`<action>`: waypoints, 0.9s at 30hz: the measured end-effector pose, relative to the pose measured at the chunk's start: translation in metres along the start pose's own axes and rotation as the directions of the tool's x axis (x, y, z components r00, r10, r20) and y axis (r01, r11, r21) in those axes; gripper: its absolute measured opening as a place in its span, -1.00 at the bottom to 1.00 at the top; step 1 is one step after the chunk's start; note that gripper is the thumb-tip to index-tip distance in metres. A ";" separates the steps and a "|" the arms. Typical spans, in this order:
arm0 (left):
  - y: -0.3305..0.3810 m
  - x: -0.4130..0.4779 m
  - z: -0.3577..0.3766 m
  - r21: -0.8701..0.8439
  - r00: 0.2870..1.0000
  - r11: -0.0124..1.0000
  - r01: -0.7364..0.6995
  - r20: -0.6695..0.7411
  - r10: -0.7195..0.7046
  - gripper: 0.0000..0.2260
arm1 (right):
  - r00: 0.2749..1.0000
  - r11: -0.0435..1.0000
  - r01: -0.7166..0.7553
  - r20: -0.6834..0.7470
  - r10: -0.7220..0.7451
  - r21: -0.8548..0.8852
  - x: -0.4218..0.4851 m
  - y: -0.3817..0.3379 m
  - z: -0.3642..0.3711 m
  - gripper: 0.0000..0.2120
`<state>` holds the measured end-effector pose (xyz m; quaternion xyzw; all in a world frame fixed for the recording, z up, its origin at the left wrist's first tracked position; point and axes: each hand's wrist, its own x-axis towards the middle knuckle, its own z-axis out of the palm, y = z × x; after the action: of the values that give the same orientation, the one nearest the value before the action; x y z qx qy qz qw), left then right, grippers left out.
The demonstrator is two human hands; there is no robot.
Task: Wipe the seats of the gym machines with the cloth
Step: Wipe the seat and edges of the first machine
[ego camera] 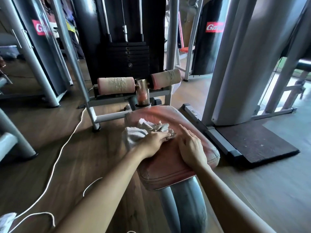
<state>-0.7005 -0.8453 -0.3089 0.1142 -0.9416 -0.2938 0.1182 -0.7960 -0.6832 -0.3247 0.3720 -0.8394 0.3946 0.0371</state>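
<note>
Nearest, two bare forearms stretch up from the six o'clock edge of the view over a worn red seat (168,167), which sits on a thick grey post (186,207). The left hand (154,142) lies on the cloth (136,134) with its fingers stretched out, pressing it onto the padding rather than clutching it; the fingertips are blurred. The cloth is a crumpled grey-white rag on the seat's ten o'clock side, and part of it hangs over that edge. The right hand (191,146) rests palm down on the bare padding just beside the cloth, at about three o'clock from it, with straight fingers and nothing in it.

Around the seat is a wooden floor (94,148). At eight o'clock from the seat a thin white cord (53,165) snakes across the floor. At three o'clock a dark rubber mat (257,145) lies by the foot of a broad grey machine column (244,73).

Beyond the seat, at twelve o'clock, the left roller pad (116,85) and the right roller pad (165,79) stick out to either side of a metal upright, both faded and cracked. Behind them stands a black weight stack (127,56). Farther back, at one o'clock, a red label (214,27) shows on a dark shroud.
</note>
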 end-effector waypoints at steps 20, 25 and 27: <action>-0.020 -0.028 0.000 -0.354 0.987 0.934 0.035 -0.136 -0.088 -0.59 | 0.953 0.966 0.132 0.297 -0.061 -0.225 -0.003 0.012 -0.017 -0.59; -0.032 -0.031 0.019 -0.488 0.861 0.871 -0.047 -0.462 -0.213 -0.59 | 0.956 0.918 0.246 0.237 -0.176 -0.312 -0.005 0.011 -0.018 -0.28; -0.038 -0.027 0.023 -0.533 0.811 0.844 -0.059 -0.518 -0.271 -0.59 | 0.968 0.908 0.227 0.186 -0.170 -0.353 -0.007 0.014 -0.020 -0.33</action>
<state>-0.6758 -0.8557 -0.3539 0.2151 -0.7357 -0.4976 0.4060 -0.8046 -0.6593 -0.3221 0.4707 -0.8568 0.1934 0.0829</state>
